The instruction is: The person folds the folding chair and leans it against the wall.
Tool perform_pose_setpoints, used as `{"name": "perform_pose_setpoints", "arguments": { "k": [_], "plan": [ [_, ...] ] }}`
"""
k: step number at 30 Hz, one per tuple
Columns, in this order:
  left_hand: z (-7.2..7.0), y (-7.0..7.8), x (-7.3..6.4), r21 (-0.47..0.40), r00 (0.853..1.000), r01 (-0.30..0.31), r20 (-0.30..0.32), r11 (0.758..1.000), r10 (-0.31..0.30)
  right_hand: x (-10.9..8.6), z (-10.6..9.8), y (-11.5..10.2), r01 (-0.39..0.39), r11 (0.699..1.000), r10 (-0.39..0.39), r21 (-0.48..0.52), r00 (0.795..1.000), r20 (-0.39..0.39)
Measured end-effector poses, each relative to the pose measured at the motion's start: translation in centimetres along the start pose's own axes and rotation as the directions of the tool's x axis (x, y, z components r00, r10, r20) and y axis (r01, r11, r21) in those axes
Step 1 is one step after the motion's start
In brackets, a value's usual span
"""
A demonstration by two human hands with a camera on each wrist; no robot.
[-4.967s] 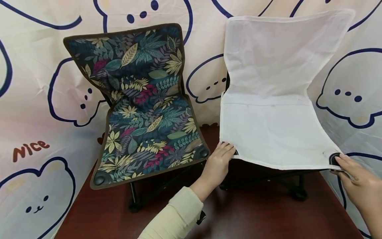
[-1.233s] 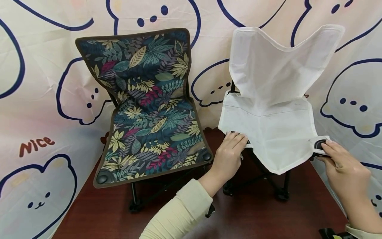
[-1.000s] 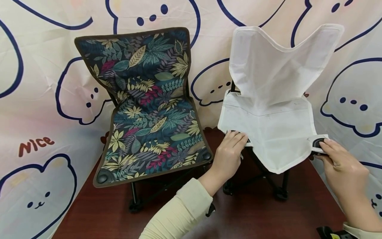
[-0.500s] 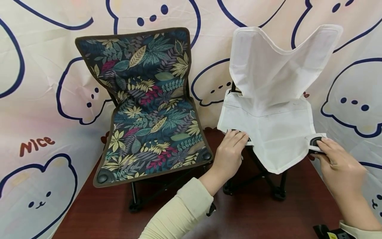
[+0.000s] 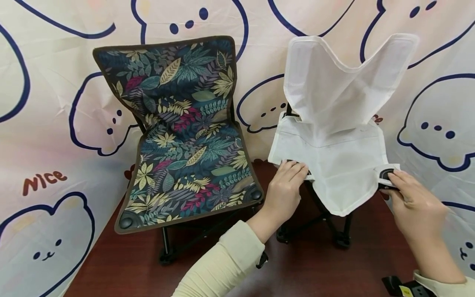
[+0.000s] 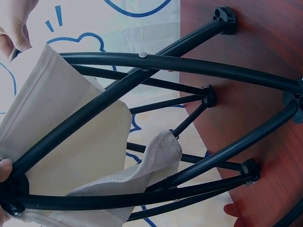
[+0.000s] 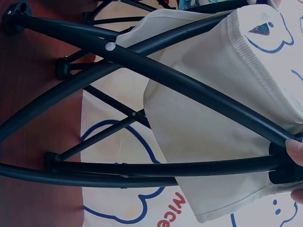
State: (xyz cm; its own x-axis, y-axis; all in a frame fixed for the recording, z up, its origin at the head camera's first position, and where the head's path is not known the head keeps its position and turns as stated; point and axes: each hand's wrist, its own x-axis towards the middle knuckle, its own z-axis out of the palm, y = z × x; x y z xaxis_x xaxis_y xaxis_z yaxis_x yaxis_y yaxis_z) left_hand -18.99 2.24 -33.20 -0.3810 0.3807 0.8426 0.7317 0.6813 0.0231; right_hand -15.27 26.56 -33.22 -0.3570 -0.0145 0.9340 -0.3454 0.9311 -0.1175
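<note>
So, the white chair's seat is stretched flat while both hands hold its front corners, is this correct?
Not flat: the head view shows the white chair's seat sagging between the left hand and right hand, which do hold its front corners.

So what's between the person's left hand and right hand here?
The head view shows it: the front of the white seat fills the stretch between the left hand and the right hand, its edge dipping in the middle.
</note>
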Motion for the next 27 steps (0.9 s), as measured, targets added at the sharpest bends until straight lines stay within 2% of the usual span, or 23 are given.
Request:
{"name": "perform_pose_setpoints", "arguments": {
  "k": [11, 20, 27],
  "plan": [
    [0.0, 0.1, 0.2, 0.013, 0.999, -0.008, -0.036, 1.0, 0.009, 0.3, 0.2, -0.6, -0.033, 0.999, 0.033, 0.011, 0.999, 0.004],
    [-0.2, 0.1, 0.4, 0.013, 0.999, -0.004, -0.037, 1.0, 0.005, 0.7, 0.3, -1.5, -0.091, 0.996, 0.091, 0.004, 0.996, -0.004],
    [-0.2, 0.1, 0.6, 0.02, 0.999, 0.0, -0.043, 1.0, 0.001, 0.8, 0.4, -1.9, -0.091, 0.996, 0.091, 0.012, 0.996, -0.003]
  ]
}}
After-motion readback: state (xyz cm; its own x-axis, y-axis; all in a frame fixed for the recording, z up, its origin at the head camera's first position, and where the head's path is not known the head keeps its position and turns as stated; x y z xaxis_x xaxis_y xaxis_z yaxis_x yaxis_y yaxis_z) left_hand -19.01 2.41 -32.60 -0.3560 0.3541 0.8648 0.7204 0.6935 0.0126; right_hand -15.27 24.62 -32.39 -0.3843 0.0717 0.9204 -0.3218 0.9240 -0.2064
